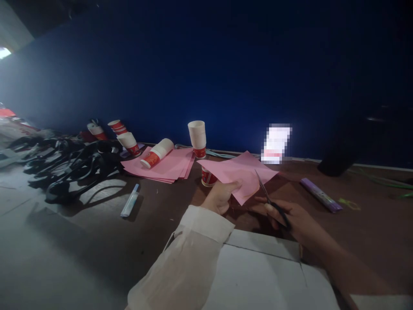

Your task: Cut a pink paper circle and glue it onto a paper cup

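My left hand point(221, 196) pinches the near edge of a pink paper sheet point(237, 170) and holds it up over the brown table. My right hand point(287, 215) grips a pair of dark scissors point(269, 200), whose blades point up into the sheet's lower right edge. A red and white paper cup point(208, 178) stands just behind the sheet, partly hidden by it.
A stack of pink sheets point(167, 165) lies to the left with a cup point(157, 153) on its side on top. Stacked cups point(197, 137) stand behind. More cups point(129, 143), black straps point(74, 165), a glue stick point(130, 200), a purple packet point(320, 194) and a white box point(267, 275) lie about.
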Demonstrator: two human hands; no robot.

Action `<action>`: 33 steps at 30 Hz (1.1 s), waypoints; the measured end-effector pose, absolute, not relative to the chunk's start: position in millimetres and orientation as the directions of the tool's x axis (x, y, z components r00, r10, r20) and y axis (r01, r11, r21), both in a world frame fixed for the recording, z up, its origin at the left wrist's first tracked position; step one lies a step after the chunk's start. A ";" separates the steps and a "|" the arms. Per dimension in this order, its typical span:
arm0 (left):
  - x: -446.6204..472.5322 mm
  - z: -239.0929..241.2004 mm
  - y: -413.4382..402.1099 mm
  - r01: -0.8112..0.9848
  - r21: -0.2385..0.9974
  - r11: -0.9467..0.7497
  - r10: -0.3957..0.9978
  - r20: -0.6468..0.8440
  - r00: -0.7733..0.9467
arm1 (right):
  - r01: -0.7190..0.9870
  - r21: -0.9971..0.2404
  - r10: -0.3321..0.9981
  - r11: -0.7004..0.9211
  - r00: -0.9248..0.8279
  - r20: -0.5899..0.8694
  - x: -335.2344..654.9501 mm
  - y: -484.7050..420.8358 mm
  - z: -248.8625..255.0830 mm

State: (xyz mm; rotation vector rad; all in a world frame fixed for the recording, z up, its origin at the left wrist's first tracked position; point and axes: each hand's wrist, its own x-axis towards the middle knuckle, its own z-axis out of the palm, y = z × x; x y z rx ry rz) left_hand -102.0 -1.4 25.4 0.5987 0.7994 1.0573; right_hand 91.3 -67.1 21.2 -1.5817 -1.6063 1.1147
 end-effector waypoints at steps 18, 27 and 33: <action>-104.0 24.8 -0.3 -0.482 0.785 0.389 0.918 -0.288 0.273 | 0.480 -0.873 0.978 -0.087 -0.123 -0.165 92.9 -68.2 29.1; -104.3 29.1 -1.7 -0.485 0.770 0.415 0.909 -0.324 0.263 | 0.456 -0.884 0.978 -0.106 -0.112 -0.176 93.6 -70.1 30.3; -105.0 28.6 -1.6 -0.503 0.777 0.377 0.925 -0.293 0.242 | 0.470 -0.877 0.975 -0.102 -0.126 -0.181 93.8 -69.4 31.4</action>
